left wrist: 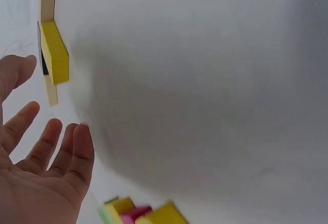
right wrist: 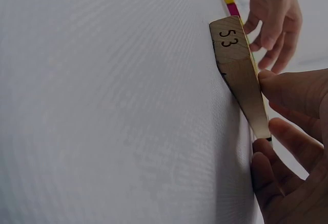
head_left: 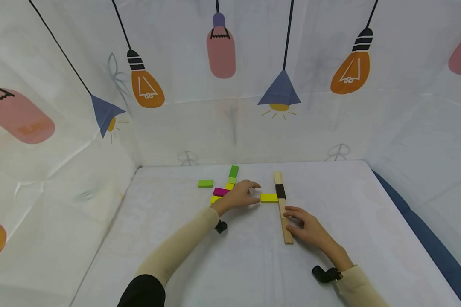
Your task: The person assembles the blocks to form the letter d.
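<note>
Green block [head_left: 205,183] lay on counter [head_left: 157,192], left of cluster of green, yellow and magenta blocks [head_left: 221,192]. Left hand [head_left: 236,196] hovered beside cluster, fingers apart, holding nothing. Yellow block [head_left: 269,198] lay flat, end apparently against black block [head_left: 280,191] in row of pale wooden blocks [head_left: 288,238]. Row pieces seemed light, stiff, probably best pinched by long sides; looked grained, near end marked 53. Right hand [head_left: 309,230] sat alongside, thumb apparently touching row, fingers loosely bent, gripping nothing.

This looks like a screened-off booth [head_left: 415,132]: white sheeting [head_left: 230,128] printed with lamps [head_left: 279,88] and light bulbs [head_left: 147,89] encloses a white tabletop [head_left: 338,200] on three sides.
</note>
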`<action>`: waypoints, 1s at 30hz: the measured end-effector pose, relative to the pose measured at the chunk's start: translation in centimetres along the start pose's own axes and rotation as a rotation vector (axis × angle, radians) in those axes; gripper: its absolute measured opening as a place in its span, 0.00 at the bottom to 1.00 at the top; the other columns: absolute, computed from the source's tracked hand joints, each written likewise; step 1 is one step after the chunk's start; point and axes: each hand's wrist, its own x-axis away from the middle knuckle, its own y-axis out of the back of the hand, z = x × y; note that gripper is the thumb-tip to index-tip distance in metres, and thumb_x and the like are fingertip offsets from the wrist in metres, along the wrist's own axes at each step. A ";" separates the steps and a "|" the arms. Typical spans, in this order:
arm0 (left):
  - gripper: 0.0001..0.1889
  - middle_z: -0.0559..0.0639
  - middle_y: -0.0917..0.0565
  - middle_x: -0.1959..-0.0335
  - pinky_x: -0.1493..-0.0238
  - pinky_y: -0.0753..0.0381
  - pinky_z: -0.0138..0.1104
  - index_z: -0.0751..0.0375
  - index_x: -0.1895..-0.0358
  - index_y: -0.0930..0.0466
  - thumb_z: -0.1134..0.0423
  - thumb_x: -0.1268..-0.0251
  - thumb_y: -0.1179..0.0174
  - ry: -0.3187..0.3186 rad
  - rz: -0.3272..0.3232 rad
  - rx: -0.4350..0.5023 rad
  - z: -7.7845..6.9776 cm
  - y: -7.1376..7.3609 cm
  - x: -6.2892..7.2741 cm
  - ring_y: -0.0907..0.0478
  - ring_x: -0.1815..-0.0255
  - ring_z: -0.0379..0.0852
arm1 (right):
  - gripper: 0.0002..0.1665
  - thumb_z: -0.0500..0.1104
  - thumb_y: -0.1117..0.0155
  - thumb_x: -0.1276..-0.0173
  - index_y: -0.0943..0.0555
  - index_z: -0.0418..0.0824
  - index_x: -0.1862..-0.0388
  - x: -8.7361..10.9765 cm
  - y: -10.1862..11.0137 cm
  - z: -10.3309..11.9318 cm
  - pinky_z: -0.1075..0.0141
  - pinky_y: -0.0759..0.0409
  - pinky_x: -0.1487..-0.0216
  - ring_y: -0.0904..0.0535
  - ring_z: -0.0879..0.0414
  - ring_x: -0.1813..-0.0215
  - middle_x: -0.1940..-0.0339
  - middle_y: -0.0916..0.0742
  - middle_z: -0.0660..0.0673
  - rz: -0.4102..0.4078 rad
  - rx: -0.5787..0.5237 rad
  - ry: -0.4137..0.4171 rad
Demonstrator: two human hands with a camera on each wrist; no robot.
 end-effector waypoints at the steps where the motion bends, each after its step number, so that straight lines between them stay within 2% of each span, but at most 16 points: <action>1: 0.26 0.52 0.20 0.37 0.43 0.20 0.36 0.53 0.32 0.23 0.51 0.30 0.34 0.006 -0.004 0.000 0.1 0.3 0.1 0.23 0.46 0.47 | 0.20 0.40 0.27 0.32 0.16 0.38 0.42 0.0 0.0 0.0 0.46 0.17 0.44 0.20 0.36 0.34 0.32 0.18 0.37 -0.002 0.000 0.005; 8: 0.29 0.59 0.23 0.33 0.37 0.21 0.47 0.60 0.29 0.26 0.53 0.30 0.35 -0.007 -0.064 0.055 1.2 2.7 1.1 0.22 0.38 0.58 | 0.20 0.39 0.26 0.33 0.16 0.37 0.43 0.1 0.1 0.0 0.46 0.17 0.44 0.20 0.36 0.34 0.33 0.18 0.36 -0.018 -0.002 0.022; 12: 0.30 0.61 0.23 0.33 0.36 0.22 0.50 0.61 0.29 0.27 0.52 0.30 0.35 -0.001 -0.109 0.048 2.1 3.4 1.8 0.23 0.36 0.59 | 0.20 0.39 0.26 0.33 0.16 0.37 0.43 0.1 0.0 -0.1 0.47 0.17 0.43 0.21 0.36 0.34 0.33 0.18 0.36 -0.022 0.000 0.033; 17: 0.29 0.60 0.24 0.32 0.33 0.25 0.51 0.60 0.29 0.27 0.52 0.29 0.37 0.039 -0.152 0.007 3.3 3.9 2.9 0.26 0.33 0.58 | 0.20 0.39 0.26 0.33 0.16 0.37 0.43 0.1 -0.1 -0.2 0.48 0.17 0.43 0.21 0.36 0.34 0.33 0.18 0.36 -0.028 -0.008 0.036; 22: 0.28 0.59 0.24 0.31 0.28 0.32 0.56 0.58 0.30 0.25 0.52 0.30 0.37 0.081 -0.217 -0.019 4.4 4.6 3.9 0.30 0.28 0.61 | 0.20 0.38 0.26 0.34 0.16 0.37 0.44 0.2 -0.1 -0.3 0.50 0.16 0.45 0.21 0.36 0.34 0.33 0.18 0.36 -0.036 -0.008 0.032; 30: 0.29 0.57 0.27 0.27 0.28 0.36 0.64 0.53 0.29 0.25 0.50 0.32 0.37 0.201 -0.329 0.014 7.0 5.4 6.2 0.33 0.26 0.62 | 0.20 0.38 0.25 0.35 0.15 0.37 0.44 0.1 -0.3 -0.3 0.52 0.17 0.40 0.21 0.37 0.33 0.33 0.17 0.37 -0.043 0.002 0.036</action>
